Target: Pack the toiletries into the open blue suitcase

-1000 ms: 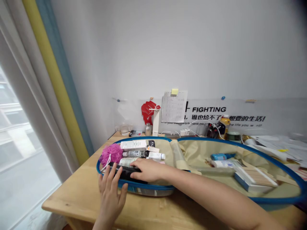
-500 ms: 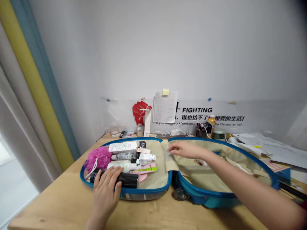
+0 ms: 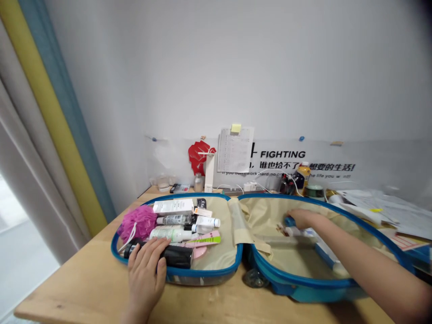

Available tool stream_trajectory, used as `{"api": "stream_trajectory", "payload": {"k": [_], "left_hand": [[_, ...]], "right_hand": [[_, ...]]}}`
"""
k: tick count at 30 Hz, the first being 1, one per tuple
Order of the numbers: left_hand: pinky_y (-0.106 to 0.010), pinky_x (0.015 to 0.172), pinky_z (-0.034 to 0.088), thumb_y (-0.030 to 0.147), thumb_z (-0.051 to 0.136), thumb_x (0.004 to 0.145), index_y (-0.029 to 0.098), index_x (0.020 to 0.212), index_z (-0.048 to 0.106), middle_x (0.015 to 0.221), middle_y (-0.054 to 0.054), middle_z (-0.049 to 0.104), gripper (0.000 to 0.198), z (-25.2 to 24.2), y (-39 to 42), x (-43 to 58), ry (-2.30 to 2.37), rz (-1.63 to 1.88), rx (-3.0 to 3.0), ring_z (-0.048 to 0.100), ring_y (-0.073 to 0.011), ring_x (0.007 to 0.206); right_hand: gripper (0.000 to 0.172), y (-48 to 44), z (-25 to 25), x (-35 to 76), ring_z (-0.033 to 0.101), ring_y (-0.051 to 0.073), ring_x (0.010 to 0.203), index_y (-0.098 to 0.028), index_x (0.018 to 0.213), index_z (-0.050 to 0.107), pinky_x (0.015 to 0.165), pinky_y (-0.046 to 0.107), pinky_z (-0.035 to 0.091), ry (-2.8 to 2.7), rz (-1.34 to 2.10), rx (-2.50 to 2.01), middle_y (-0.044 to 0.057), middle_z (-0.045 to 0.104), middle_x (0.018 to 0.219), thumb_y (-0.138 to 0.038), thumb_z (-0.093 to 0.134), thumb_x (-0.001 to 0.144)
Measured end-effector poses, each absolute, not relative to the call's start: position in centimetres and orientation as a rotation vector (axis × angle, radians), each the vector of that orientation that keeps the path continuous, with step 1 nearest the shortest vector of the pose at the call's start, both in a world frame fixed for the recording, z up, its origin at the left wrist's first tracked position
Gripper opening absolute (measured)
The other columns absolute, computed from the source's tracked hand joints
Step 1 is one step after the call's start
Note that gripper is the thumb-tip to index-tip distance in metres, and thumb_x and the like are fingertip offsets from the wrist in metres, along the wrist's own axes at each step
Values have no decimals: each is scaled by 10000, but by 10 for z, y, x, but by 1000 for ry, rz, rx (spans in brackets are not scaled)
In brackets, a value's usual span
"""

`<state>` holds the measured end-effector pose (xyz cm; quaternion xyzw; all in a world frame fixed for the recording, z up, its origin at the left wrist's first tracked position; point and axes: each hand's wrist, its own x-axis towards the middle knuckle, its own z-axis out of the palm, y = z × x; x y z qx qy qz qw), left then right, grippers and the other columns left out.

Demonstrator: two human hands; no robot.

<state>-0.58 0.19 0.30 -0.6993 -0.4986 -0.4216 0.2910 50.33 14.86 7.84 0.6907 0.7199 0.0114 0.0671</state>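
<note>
An open suitcase with a blue rim (image 3: 216, 271) lies on the wooden table. My left hand (image 3: 148, 258) rests over a black cylindrical bottle (image 3: 178, 255) in the left half, fingers stretched across it. Behind the bottle are a pink bath puff (image 3: 137, 221), a white box (image 3: 173, 207), a clear bottle (image 3: 175, 219), a pale green-and-white bottle (image 3: 170, 233), a white tube (image 3: 205, 223) and a pink-and-green tube (image 3: 205, 238). Inside the right half, my right hand (image 3: 302, 218) has its fingers on a small blue item (image 3: 289, 221), partly hidden. A blue-and-white box (image 3: 327, 254) lies near my forearm.
Along the wall stand a white lamp (image 3: 209, 173), a small jar (image 3: 198, 182), a yellow-labelled bottle (image 3: 303, 173) and a green jar (image 3: 314, 191). Papers (image 3: 381, 209) cover the table's right side. A curtain (image 3: 67, 126) hangs at left.
My right hand has moved from the suitcase's middle fold rightward into the right half, onto the small blue item. The fold's cloth flap is uncovered. My left hand stays on the black bottle.
</note>
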Motion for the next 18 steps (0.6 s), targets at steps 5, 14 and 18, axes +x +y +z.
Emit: {"api": "stream_trajectory", "payload": {"k": [5,14,18], "left_hand": [[-378,1070,248,205,407,865,225,1128,618,1075,-64,715,338,3,2,-5,-1327,-1132,-1860,612,-221,1056],[-379,1083,226,188,402,883,211,1129,618,1066,-52,723,328,6,0,-3,-1332,-1139,-1880,606,-219,1068],[-382,1081,228,178,398,895,205,1117,621,1057,-48,726,316,9,-1,-1,-1330,-1145,-1882,601,-217,1069]], "right_hand": [[287,155,76,501,587,176,1056,-188,1118,607,908,397,500,2044,6,2051,73,601,1193,-365,576,894],[203,133,99,497,609,120,900,-205,983,642,804,279,508,2109,62,2154,76,644,1042,-375,566,901],[235,121,134,476,613,116,812,-182,1007,655,764,278,503,2378,198,2272,102,661,999,-365,561,893]]}}
